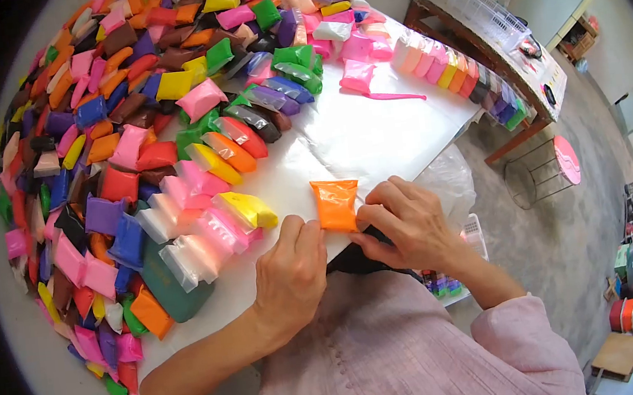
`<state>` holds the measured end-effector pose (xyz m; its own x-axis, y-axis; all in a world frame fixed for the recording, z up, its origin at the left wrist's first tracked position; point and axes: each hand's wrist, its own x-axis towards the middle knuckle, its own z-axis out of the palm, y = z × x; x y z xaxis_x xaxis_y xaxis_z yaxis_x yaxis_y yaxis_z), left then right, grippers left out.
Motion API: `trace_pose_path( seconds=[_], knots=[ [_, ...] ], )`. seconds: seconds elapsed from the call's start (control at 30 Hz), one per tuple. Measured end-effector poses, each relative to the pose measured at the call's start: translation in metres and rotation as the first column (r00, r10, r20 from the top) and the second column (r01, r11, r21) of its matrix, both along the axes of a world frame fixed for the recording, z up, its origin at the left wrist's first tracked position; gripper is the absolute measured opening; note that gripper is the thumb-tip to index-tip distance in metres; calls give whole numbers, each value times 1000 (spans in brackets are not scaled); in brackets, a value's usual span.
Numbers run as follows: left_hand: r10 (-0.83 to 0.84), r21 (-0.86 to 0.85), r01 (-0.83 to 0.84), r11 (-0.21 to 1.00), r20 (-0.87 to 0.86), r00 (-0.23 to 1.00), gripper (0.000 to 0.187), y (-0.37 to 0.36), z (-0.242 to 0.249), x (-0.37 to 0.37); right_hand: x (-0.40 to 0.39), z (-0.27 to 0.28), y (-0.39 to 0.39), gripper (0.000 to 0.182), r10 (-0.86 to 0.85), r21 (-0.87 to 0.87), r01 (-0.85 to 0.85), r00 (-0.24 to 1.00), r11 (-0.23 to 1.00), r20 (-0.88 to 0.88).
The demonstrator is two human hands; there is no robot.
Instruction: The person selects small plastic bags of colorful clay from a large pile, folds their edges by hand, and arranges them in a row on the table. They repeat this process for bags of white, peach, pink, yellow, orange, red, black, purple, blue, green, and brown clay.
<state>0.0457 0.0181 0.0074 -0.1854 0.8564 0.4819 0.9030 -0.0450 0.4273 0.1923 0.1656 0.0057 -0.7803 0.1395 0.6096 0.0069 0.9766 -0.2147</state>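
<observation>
A glossy orange packet (336,205), which looks like modelling clay in clear plastic, is at the table's near edge between my hands. My left hand (293,276) is closed, its fingertips at the packet's lower left corner. My right hand (403,223) pinches the lower right side with bent fingers. Left of them, pale and pink packets (206,242) stand in rows with a yellow packet (245,210) beside them. Orange and red packets (230,152) line up farther back.
A large heap of coloured packets (124,102) covers the table's left side. A pink tool (394,97) lies on the white tabletop (379,138), near a packet row (453,70) along the right edge. A stool (566,160) and wooden table (461,35) stand right.
</observation>
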Motion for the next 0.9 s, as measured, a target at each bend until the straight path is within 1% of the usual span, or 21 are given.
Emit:
trace_pose_path(
  seconds=[0.1,0.2,0.3,0.4,0.5,0.6,0.63,0.7,0.8,0.9],
  knots=[
    [12,-63,-11,998,20,1000,13,-2,-2,2,-5,-7,1,21,17,-28,-18,999,999,-44],
    [-23,-63,23,998,-1,1000,12,0,0,0,-8,-8,2,20,34,-125,-40,998,991,-47],
    [-16,-67,15,998,-19,1000,11,2,1,-2,-10,-8,-2,20,10,-185,-16,999,983,-36],
    [-21,-69,20,997,-14,1000,11,1,2,-2,-10,-8,-8,19,-36,-200,35,999,979,-1],
    [-41,-50,40,998,-5,999,11,2,-1,-4,-11,-8,-11,19,-73,-157,72,997,985,-3],
    [-34,-30,34,999,-14,999,12,2,-4,-4,-9,-8,-17,19,-103,-126,107,994,986,35],
    [-48,-35,46,998,-45,998,13,2,-4,-6,-6,-5,-18,21,-123,-78,128,991,989,57],
    [-77,-49,72,996,-103,992,14,1,-5,-9,0,5,-20,28,-169,18,168,980,986,101],
    [-86,-7,86,996,-121,989,19,2,-3,-7,-12,17,-14,55,15,135,-24,997,991,72],
    [-91,-16,90,996,-137,986,20,1,-6,-8,-16,-9,-8,71,128,70,-143,975,987,181]
  ],
)
